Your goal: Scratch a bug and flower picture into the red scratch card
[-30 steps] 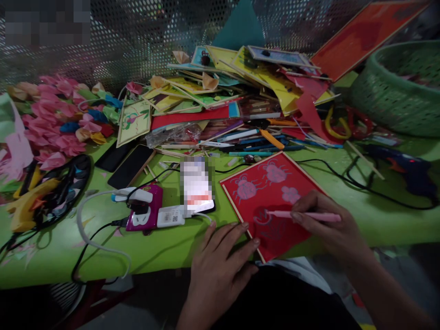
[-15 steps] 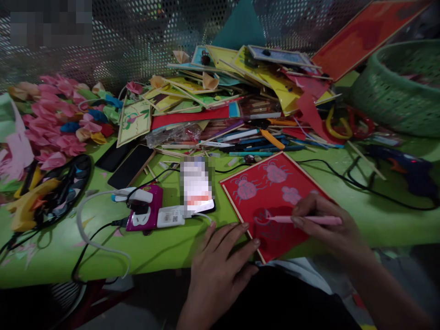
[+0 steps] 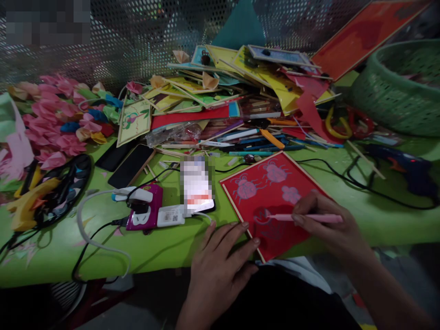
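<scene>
A red card (image 3: 271, 201) with a thin wooden frame lies on the green table (image 3: 161, 250), bearing pale pink drawn shapes. My right hand (image 3: 330, 229) pinches a pink pen (image 3: 305, 218), its tip resting on the card's lower left area. My left hand (image 3: 220, 261) lies flat with fingers spread at the table's front edge, its fingertips touching the card's near corner.
A phone (image 3: 197, 185) with a lit screen, a magenta power strip (image 3: 144, 211) and cables sit left of the card. A heap of framed cards and pens (image 3: 240, 91) fills the back. Paper flowers (image 3: 58, 119) and a yellow glue gun (image 3: 29, 204) lie left; a green basket (image 3: 398, 87) and blue glue gun (image 3: 409, 169) right.
The pen tip has shifted slightly over the lower left of the red card, down then back up and left. My left hand has stayed put.
</scene>
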Available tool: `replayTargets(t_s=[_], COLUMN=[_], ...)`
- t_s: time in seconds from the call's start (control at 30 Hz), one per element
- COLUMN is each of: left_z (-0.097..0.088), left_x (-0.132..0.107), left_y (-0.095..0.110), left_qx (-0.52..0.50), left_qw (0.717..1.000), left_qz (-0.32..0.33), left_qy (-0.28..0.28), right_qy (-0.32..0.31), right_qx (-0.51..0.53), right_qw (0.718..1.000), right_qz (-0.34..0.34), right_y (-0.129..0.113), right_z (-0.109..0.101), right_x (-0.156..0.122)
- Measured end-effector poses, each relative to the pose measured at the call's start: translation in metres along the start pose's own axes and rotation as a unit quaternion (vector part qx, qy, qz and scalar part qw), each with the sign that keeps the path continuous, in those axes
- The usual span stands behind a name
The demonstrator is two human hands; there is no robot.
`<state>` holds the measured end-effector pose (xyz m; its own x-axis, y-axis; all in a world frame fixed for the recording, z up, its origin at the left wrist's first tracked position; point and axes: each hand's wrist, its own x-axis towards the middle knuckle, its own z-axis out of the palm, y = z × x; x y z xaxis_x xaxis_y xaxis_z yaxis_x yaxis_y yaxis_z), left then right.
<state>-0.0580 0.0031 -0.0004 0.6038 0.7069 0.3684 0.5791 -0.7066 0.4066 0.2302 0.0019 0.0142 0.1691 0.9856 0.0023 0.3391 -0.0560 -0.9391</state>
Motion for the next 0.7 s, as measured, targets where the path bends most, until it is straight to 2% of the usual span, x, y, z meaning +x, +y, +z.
replayTargets(t_s=[0.47, 0.7], left_z=[-0.0008, -0.0002], left_x=[0.0003, 0.0015], left_y=[0.0012, 0.0012], left_qx=[-0.01, -0.005], left_qw=[1.0, 1.0], left_qz=[-0.006, -0.004], left_qy=[0.001, 0.006], right_qy=[-0.019, 0.001], right_qx=[-0.004, -0.015], right_qw=[1.0, 1.0], right_qz=[0.009, -0.001], right_y=[-0.0023, -0.0034], right_z=[0.0002, 0.001], right_x=[-0.0006, -0.0001])
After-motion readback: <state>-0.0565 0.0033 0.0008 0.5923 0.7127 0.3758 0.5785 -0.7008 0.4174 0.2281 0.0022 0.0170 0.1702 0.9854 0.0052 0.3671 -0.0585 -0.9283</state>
